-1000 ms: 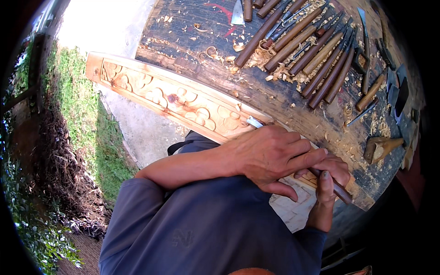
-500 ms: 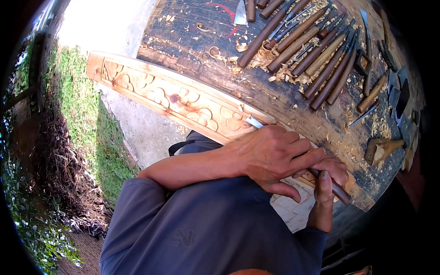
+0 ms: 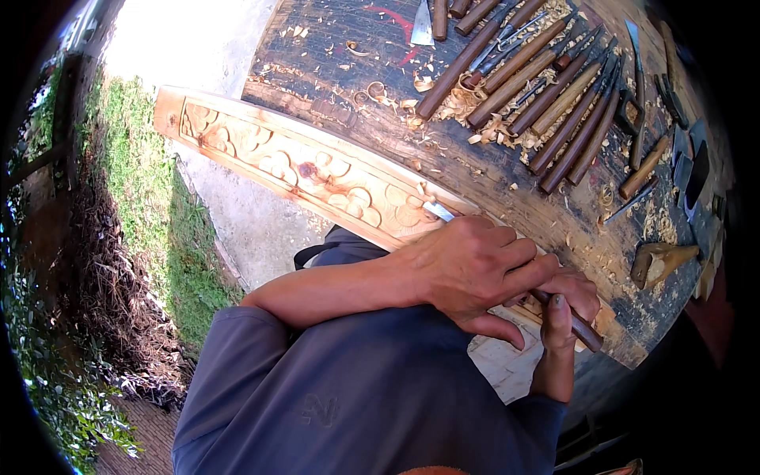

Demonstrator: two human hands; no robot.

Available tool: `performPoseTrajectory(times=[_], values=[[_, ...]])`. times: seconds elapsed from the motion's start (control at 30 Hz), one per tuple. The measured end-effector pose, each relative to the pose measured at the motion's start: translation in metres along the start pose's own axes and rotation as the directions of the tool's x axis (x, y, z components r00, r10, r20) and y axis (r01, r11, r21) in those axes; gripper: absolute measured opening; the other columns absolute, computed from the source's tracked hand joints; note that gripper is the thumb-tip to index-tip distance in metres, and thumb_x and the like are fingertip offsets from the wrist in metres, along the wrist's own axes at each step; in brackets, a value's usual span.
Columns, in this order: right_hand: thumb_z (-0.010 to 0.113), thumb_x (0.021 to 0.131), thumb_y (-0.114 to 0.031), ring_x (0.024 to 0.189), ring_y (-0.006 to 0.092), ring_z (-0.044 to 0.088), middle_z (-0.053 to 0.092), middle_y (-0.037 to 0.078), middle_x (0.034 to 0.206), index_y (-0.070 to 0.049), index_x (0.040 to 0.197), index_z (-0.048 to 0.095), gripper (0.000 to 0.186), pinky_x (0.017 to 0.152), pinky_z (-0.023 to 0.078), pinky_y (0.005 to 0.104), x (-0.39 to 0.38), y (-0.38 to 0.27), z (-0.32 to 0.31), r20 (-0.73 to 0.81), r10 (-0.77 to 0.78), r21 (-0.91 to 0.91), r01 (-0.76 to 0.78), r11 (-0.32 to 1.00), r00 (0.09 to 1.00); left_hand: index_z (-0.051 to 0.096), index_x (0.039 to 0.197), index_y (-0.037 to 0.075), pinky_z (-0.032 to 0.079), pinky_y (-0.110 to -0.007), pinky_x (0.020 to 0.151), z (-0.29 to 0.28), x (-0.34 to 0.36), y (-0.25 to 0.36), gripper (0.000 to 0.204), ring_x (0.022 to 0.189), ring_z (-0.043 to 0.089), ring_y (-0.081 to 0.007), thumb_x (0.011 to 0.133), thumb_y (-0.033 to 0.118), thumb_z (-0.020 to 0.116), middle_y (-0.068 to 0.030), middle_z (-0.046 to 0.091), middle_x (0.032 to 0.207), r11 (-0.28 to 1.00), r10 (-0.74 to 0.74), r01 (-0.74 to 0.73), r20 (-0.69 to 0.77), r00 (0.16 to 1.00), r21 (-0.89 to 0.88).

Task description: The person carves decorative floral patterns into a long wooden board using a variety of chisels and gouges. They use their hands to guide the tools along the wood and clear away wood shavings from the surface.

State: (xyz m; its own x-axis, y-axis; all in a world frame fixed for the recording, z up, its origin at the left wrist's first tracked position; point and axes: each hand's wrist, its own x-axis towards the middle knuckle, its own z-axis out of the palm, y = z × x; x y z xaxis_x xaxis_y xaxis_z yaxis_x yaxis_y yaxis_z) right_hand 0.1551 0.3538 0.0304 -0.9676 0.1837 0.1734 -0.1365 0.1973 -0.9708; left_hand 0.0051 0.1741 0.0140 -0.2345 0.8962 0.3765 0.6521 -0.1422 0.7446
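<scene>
A long pale wooden board with carved flower-like relief lies along the near edge of the workbench, its left end jutting out past it. My left hand is closed over the shaft of a carving chisel, fingers wrapped round and thumb sticking out. The chisel's flat steel blade rests on the board at the right end of the carving, with a small curled shaving at its tip. Behind it, my right hand grips the brown wooden handle. The middle of the chisel is hidden beneath my hands.
Several wooden-handled chisels lie side by side among wood shavings on the dark, worn workbench. A scraper-like blade lies at the far side. Toward the right are a shaped wooden piece and more tools. Grass borders the paving left.
The chisel blade has slid slightly left along the board, and the shaving at its tip stands up more. Both hands keep their hold. The whole view has shifted a little.
</scene>
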Motion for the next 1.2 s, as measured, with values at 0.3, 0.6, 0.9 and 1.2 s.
performPoseTrajectory(times=[0.3, 0.6, 0.9, 1.2], values=[[0.059, 0.108, -0.025, 0.064, 0.0288, 0.078, 0.078, 0.014, 0.075, 0.002, 0.1, 0.079, 0.035, 0.064, 0.062, 0.0402, 0.002, 0.004, 0.003, 0.003, -0.008, -0.026, 0.008, 1.0, 1.0, 0.069, 0.134, 0.004, 0.049, -0.038, 0.059, 0.004, -0.002, -0.001, 0.098, 0.068, 0.063, -0.0233, 0.073, 0.078, 0.084, -0.0022, 0.058, 0.085, 0.999, -0.002, 0.006, -0.093, 0.996, 0.042], [0.061, 0.108, -0.026, 0.064, 0.0294, 0.074, 0.076, 0.011, 0.076, 0.0, 0.101, 0.078, 0.032, 0.063, 0.058, 0.0418, 0.007, 0.0, 0.006, 0.045, 0.036, -0.072, -0.033, 0.997, 0.998, 0.069, 0.132, 0.002, 0.048, -0.038, 0.058, 0.004, -0.003, 0.001, 0.096, 0.066, 0.062, -0.0226, 0.076, 0.08, 0.081, -0.0032, 0.056, 0.082, 0.992, -0.001, 0.02, -0.147, 0.989, 0.127], [0.062, 0.1, -0.022, 0.063, 0.0282, 0.072, 0.072, 0.01, 0.071, 0.001, 0.094, 0.078, 0.029, 0.061, 0.056, 0.0401, -0.007, 0.003, -0.005, -0.015, 0.033, -0.093, -0.034, 0.995, 0.999, 0.065, 0.147, 0.001, 0.047, -0.037, 0.064, 0.007, -0.005, -0.002, 0.095, 0.075, 0.06, -0.0218, 0.087, 0.074, 0.075, -0.0034, 0.055, 0.09, 0.982, 0.165, -0.148, -0.149, 0.975, 0.117], [0.069, 0.102, -0.04, 0.07, 0.0212, 0.064, 0.071, 0.01, 0.078, 0.002, 0.089, 0.077, 0.045, 0.067, 0.049, 0.0362, -0.034, 0.0, -0.019, -0.157, 0.123, -0.115, -0.141, 0.983, 0.98, 0.053, 0.162, -0.001, 0.049, -0.038, 0.075, 0.01, -0.003, -0.007, 0.097, 0.087, 0.059, -0.0231, 0.095, 0.067, 0.071, -0.0051, 0.055, 0.1, 0.975, 0.224, -0.223, -0.012, 0.975, 0.018]])
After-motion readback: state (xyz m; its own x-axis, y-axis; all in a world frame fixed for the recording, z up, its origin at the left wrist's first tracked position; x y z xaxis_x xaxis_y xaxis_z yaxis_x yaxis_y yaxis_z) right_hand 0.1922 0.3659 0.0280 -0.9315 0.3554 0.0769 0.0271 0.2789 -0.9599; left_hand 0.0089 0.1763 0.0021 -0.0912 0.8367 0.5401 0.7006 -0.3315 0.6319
